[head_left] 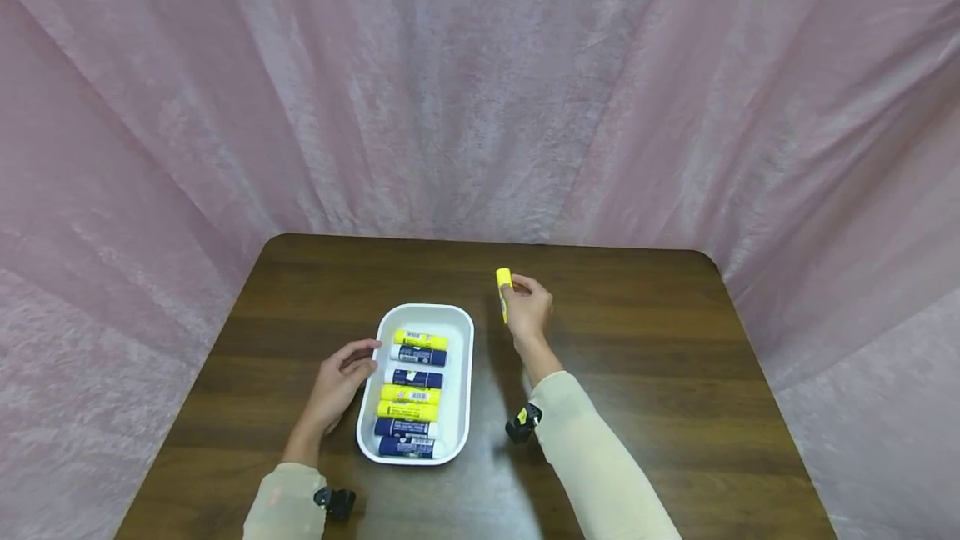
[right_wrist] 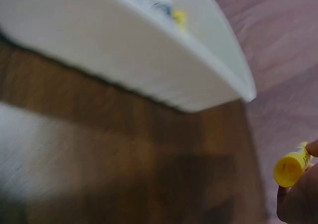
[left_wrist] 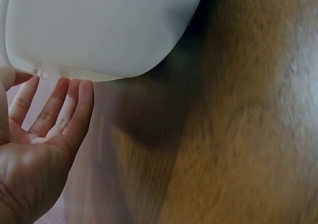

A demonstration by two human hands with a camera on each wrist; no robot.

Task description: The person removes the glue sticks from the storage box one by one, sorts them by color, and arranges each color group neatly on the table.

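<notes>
Seven glue sticks lie in the white oval plastic tray [head_left: 459, 373]: three yellow, four dark blue. My right hand [head_left: 529, 312] pinches an eighth, a yellow capped glue stick [head_left: 504, 287], upright above the brown wooden table [head_left: 645, 373], right of the tray. My left hand [head_left: 339, 382], fingers relaxed, touches the tray's left rim.

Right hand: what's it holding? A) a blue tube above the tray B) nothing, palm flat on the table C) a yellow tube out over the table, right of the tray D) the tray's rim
C: the right hand pinches a yellow tube over the table, to the right of the white tray; the left hand rests at the tray's other side.
</notes>
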